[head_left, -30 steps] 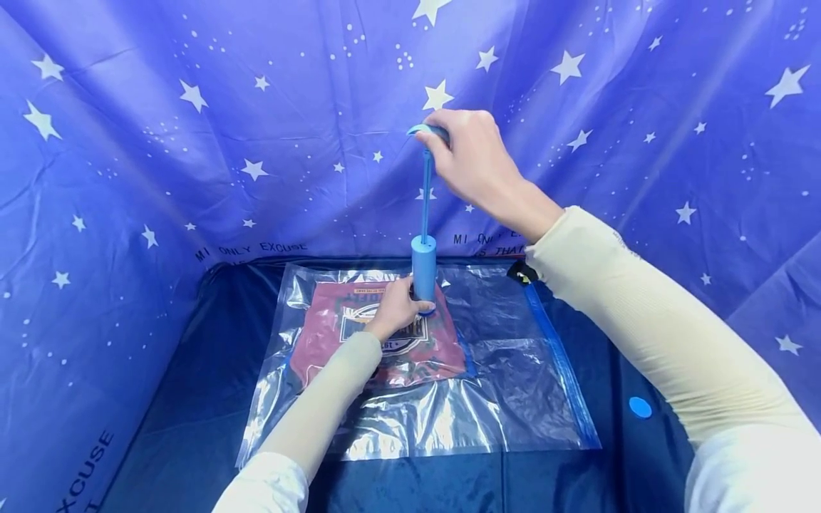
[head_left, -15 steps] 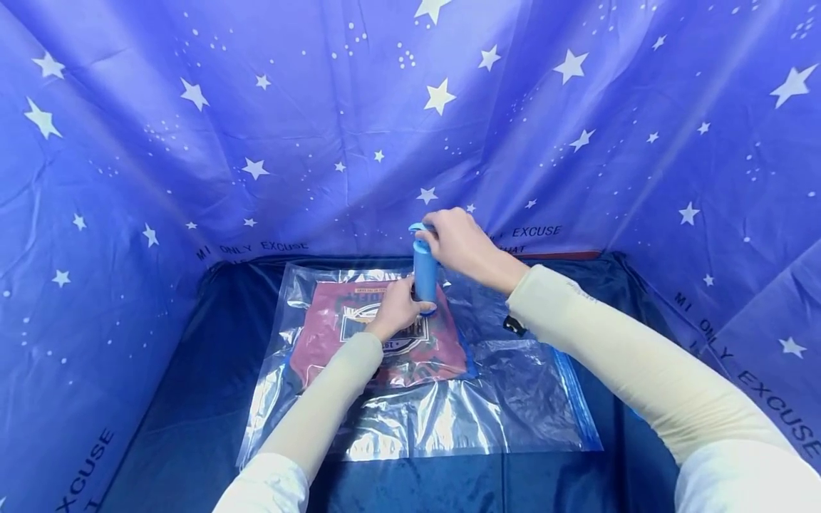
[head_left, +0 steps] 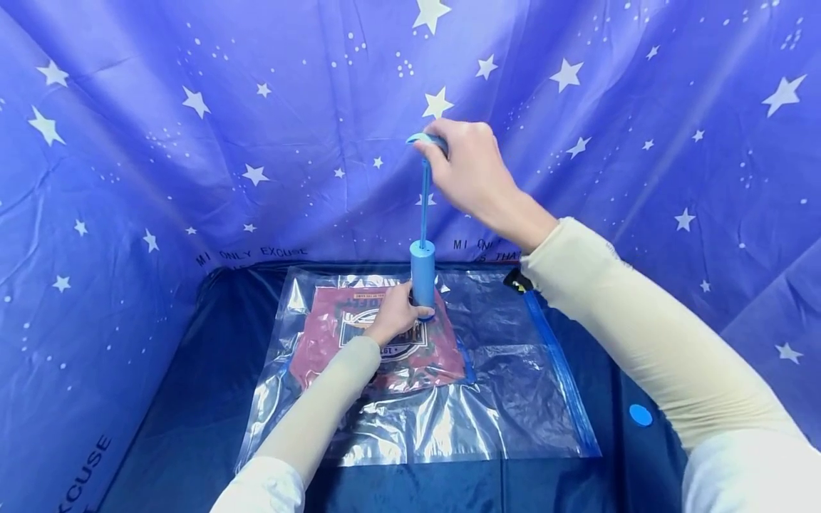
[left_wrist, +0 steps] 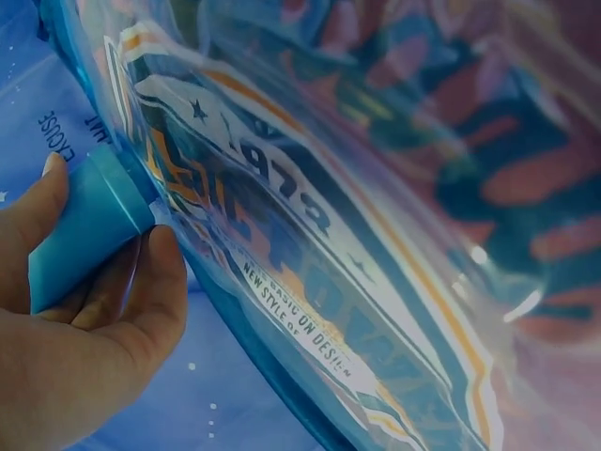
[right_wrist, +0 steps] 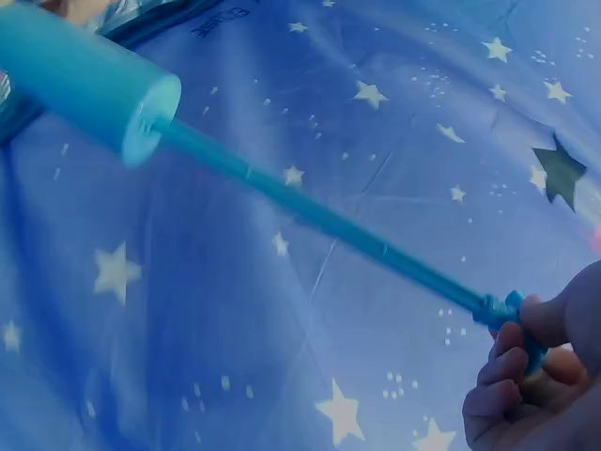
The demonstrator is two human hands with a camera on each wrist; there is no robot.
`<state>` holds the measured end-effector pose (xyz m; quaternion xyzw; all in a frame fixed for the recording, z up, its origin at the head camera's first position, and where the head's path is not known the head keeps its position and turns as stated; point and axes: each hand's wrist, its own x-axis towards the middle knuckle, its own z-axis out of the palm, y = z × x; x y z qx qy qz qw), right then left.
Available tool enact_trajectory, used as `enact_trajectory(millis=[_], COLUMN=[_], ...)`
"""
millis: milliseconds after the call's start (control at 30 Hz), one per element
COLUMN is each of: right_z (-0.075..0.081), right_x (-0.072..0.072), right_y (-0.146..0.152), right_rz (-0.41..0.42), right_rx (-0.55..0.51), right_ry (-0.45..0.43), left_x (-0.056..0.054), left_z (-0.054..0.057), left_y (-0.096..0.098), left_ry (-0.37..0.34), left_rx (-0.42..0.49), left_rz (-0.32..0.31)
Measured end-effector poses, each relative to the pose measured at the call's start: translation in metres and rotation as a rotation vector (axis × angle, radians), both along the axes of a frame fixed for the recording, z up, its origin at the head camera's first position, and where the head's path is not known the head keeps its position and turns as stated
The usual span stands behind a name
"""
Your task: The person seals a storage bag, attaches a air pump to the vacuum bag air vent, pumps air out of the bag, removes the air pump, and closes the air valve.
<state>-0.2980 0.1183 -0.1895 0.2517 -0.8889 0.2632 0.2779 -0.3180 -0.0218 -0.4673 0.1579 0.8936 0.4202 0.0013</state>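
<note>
A blue hand pump stands upright on a clear plastic storage bag, its rod drawn far out of the barrel. My left hand grips the lower end of the barrel, thumb and fingers around it, right against the bag in the left wrist view. High above, my right hand holds the pump's handle, fingers curled round it. In the right wrist view the long rod runs from barrel to handle. Inside the bag lies a folded pinkish-red garment with a printed badge.
The bag's blue zip edge runs down its right side, with a small black object at its far end. A round blue disc lies on the dark blue cloth to the right. Starry blue curtains enclose the sides and back.
My right hand pushed the handle down to the barrel half a second ago and has now drawn it up again. My left hand has stayed on the barrel.
</note>
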Motion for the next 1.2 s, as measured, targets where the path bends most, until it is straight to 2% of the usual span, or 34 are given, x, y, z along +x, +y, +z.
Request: enact_trajectory(millis=[100,267,333,400,433,500,567,733,800,867,933,1033,1133,1200], right_z=[-0.024,-0.092,-0.116,-0.126,-0.126,-0.114,-0.092,-0.033,-0.015,-0.004,0.001,-0.005,-0.018,-0.033], right_x=[-0.002,-0.007,-0.009,-0.009,-0.008,-0.007,-0.006,-0.001,0.003,0.007,0.009,0.011,0.009,0.006], right_y=[-0.001,0.004,0.007,0.010,0.012,0.013,0.012,0.008,0.007,0.005,0.004,0.001,0.000,0.000], right_rz=[0.003,0.005,0.012,0.021,0.026,0.041,0.048,0.017,-0.018,-0.039,-0.043,-0.003,0.022,0.019], right_rx=[0.018,0.122,0.124,0.111,0.096,0.057,0.014,-0.053,-0.061,-0.070,-0.072,-0.074,-0.055,-0.016], right_ry=[-0.051,-0.290,-0.333,-0.332,-0.327,-0.311,-0.290,-0.167,-0.125,-0.118,-0.101,-0.059,-0.035,-0.097], left_x=[0.001,0.003,0.005,0.007,0.008,0.009,0.008,0.007,0.007,0.007,0.008,0.007,0.005,0.003], left_z=[0.000,-0.002,-0.004,-0.006,-0.007,-0.007,-0.006,-0.005,-0.006,-0.007,-0.007,-0.006,-0.004,-0.002], left_y=[0.001,0.003,0.003,0.003,0.003,0.002,0.003,0.003,0.003,0.002,0.001,-0.001,-0.002,-0.002], left_ry=[0.004,0.010,0.005,-0.006,-0.009,-0.016,-0.012,-0.007,-0.017,-0.021,-0.027,-0.028,-0.014,0.001], left_rx=[0.013,0.019,0.006,-0.007,-0.013,-0.021,-0.019,-0.001,0.000,-0.004,-0.010,-0.008,-0.005,-0.009], left_rz=[-0.007,-0.011,-0.009,-0.014,-0.018,-0.023,-0.019,-0.004,-0.006,-0.006,0.000,0.012,-0.002,-0.012])
